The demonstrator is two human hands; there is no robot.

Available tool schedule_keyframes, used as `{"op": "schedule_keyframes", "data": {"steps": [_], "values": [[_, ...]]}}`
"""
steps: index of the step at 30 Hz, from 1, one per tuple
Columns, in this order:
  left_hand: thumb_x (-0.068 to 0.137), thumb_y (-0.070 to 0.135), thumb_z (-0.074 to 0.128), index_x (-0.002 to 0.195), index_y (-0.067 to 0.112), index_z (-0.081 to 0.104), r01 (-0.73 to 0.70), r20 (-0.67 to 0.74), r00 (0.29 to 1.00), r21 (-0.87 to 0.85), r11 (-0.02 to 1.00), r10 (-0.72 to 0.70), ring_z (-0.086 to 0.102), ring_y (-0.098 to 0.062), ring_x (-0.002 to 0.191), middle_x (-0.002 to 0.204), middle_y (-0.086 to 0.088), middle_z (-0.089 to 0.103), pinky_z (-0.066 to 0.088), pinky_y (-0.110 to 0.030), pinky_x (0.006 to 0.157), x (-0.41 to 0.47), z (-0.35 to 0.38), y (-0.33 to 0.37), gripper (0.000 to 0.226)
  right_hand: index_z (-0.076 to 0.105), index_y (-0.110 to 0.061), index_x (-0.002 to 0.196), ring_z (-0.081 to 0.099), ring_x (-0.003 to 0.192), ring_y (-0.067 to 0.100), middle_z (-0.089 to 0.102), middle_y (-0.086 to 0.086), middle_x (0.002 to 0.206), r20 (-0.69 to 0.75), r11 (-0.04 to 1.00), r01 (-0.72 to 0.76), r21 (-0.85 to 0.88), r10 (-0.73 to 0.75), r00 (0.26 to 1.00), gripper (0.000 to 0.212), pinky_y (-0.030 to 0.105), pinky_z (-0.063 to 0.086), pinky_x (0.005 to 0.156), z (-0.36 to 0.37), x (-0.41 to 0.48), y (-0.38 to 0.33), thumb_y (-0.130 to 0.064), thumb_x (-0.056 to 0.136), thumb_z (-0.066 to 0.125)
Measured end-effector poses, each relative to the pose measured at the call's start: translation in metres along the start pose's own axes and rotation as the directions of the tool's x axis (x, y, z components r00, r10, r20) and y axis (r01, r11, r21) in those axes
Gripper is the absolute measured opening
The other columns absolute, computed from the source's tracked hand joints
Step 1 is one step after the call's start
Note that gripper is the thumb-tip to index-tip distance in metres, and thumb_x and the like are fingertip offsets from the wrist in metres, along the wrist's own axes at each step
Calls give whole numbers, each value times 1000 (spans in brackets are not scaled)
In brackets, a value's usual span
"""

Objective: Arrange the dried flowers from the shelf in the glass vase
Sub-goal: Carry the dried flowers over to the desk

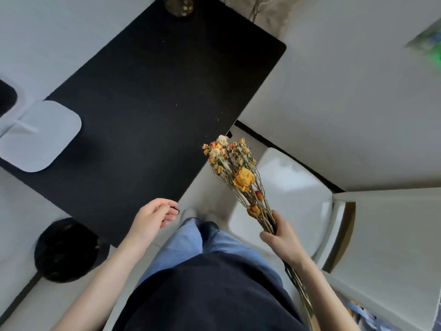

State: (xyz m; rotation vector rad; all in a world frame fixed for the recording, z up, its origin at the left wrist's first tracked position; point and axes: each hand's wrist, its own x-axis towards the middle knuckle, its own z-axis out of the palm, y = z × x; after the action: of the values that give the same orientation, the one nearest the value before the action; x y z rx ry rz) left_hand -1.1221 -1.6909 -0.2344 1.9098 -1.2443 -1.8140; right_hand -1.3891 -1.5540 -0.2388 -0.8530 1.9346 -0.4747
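Beside the near corner of the matte black rectangular tabletop [152, 111], the right hand [281, 237] has its fingers [269, 235] wrapped around the stems of the bunch of dried orange and cream flowers [238, 170]. The left hand [152, 216] is half curled, pinching something small and dark. The flowers are fetched; arranging remains. What may be the glass vase [179, 5] stands at the far edge, with bare tabletop between.

One bunch of dried flowers [241, 180], with one large yellow rose [244, 179] in it and many small blooms, too small to count. Two hands: left hand [152, 216], right hand [282, 237]. One black table [143, 103]. One round black bin [65, 249]. One white rounded pad [40, 136]. One white chair [286, 194].
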Motion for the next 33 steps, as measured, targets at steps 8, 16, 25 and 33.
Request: {"op": "schedule_keyframes", "data": {"steps": [8,16,25,33], "values": [[95,6,41,89,17,67,3,-86,996,-100,995,-12,65,-17,85,89,-6,70,49,-24,72,30,-27,23,28,42,-27,73,39,46,1,44,-9,58,55,990,109,-94,-105,993,19,14,34,46,-6,62,-56,-22,58,53],[95,7,43,91,16,67,-10,-185,982,-215,977,-30,65,-19,88,91,-7,69,50,-27,76,56,-49,58,25,42,-27,74,44,50,3,48,-6,61,135,956,166,-243,-136,981,23,15,35,48,-41,103,-117,-15,65,59],[95,7,44,91,15,67,-43,-266,963,-332,942,-50,66,-19,87,91,-8,70,50,-26,74,100,-22,114,25,58,-18,99,56,60,13,63,1,70,175,905,-37,-424,122,977,42,28,43,59,-186,108,-131,-19,59,66],[96,6,43,90,14,66,-29,-278,956,-408,912,-94,64,-20,85,91,-10,69,49,-30,79,141,59,190,26,59,-44,105,61,69,-4,67,-20,75,326,861,125,-494,50,944,45,8,43,58,-303,188,-156,-27,65,68]]}}
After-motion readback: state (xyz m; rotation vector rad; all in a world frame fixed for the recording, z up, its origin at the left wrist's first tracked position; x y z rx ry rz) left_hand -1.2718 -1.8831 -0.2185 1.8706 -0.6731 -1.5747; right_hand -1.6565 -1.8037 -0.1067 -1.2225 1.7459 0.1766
